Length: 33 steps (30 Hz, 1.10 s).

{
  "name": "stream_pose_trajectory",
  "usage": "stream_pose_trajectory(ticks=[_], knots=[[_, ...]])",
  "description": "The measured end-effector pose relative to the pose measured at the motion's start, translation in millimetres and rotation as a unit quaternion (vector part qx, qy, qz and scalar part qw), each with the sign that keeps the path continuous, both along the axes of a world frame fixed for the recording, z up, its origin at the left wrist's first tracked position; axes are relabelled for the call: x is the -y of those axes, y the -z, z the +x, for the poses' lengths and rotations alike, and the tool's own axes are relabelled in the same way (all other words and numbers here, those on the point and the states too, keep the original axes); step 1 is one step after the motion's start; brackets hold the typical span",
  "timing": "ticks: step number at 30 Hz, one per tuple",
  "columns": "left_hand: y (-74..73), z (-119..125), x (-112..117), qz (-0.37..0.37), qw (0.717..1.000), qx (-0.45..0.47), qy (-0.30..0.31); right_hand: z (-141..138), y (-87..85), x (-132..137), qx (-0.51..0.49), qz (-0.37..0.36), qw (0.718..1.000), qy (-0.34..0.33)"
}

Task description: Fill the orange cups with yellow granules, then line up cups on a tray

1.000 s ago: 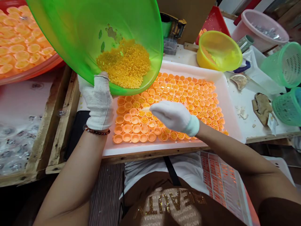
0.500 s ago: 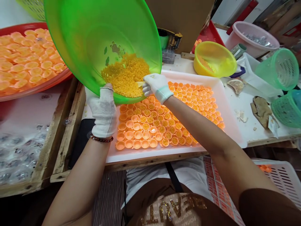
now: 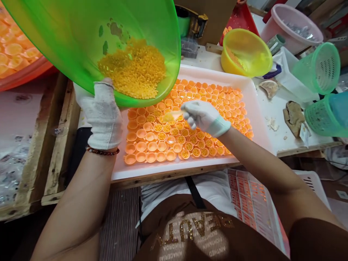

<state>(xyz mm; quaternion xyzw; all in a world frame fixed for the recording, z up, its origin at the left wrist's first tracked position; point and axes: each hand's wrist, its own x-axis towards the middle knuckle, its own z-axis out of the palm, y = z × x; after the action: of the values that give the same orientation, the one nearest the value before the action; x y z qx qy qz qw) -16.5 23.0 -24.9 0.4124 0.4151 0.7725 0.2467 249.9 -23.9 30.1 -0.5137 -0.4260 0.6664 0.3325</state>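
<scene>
Blurry scoop [image 3: 172,116] above orange cups [image 3: 185,132]

Bright grn on the big basin [image 3: 160,21], w/ darker grn + greyish patches. Deep yel on the pellets [image 3: 144,72]. White knit on the gloved L hand [image 3: 104,112], w/ dk reddish-brn beads in the bracelet [image 3: 102,150]. White on the gloved R hand [image 3: 202,116], w/ mint cuff [image 3: 221,125]. Pale yel on the spoon [image 3: 177,114], blurred. Bright orange on the cups [image 3: 151,146], speckled yel where filled. White, tinted pinkish, on the tray [image 3: 259,119]. Lemon yel on the bowl [image 3: 255,54], pale pink on the tub [image 3: 274,27], mint w/ rows of holes on the baskets [image 3: 327,69]. Brn on the shirt [image 3: 261,246], w/ glittery gold lettering, plus small pale print.
</scene>
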Motion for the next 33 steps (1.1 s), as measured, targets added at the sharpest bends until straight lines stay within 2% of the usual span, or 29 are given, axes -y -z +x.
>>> stream_pose_trajectory(ticks=[4, 6, 7, 9, 12, 13, 15, 19, 22, 24, 28, 30, 33], knots=[[-1.6, 1, 2, 0.015, 0.999, 0.004, 0.032, 9, 8.0, 37, 0.064, 0.018, 0.998, -0.024], [-1.2, 2, 2, 0.018, 0.999, 0.013, 0.041, 7, 12.5, 49, 0.123, 0.066, 0.99, -0.033], [-0.6, 1, 2, 0.019, 0.999, 0.02, 0.039, 5, 14.3, 53, 0.158, 0.113, 0.98, -0.051], [1.4, 0, 1, 0.025, 0.999, 0.021, 0.037, 2, 15.9, 59, 0.235, 0.245, 0.933, -0.118], [4.4, -2, -1, 0.029, 0.999, 0.004, 0.037, 1, 9.6, 62, 0.329, 0.419, 0.815, -0.226], [4.8, -2, -1, 0.024, 0.999, 0.002, 0.034, 1, 4.9, 60, 0.347, 0.452, 0.787, -0.236], [3.9, -2, -1, 0.016, 1.0, 0.006, 0.016, 0, -6.3, 49, 0.357, 0.494, 0.766, -0.205], [-4.6, 4, 3, 0.009, 1.0, 0.015, -0.004, -15, -21.0, -4, 0.349, 0.491, 0.796, -0.06], [-12.7, 8, 8, -0.014, 0.999, 0.029, -0.001, -37, -16.7, -54, 0.356, 0.439, 0.825, 0.001], [-16.6, 10, 11, -0.021, 0.999, 0.033, -0.005, -55, -9.3, -78, 0.333, 0.371, 0.867, 0.018], [-19.2, 10, 13, -0.039, 0.999, 0.035, -0.01, -87, 2.6, -93, 0.192, 0.196, 0.96, 0.046], [-18.7, 10, 13, -0.038, 0.999, 0.037, -0.014, -93, 3.9, -92, 0.131, 0.131, 0.981, 0.065], [-17.2, 10, 13, -0.038, 0.998, 0.041, -0.014, -86, 1.6, -90, 0.09, 0.107, 0.983, 0.116]])
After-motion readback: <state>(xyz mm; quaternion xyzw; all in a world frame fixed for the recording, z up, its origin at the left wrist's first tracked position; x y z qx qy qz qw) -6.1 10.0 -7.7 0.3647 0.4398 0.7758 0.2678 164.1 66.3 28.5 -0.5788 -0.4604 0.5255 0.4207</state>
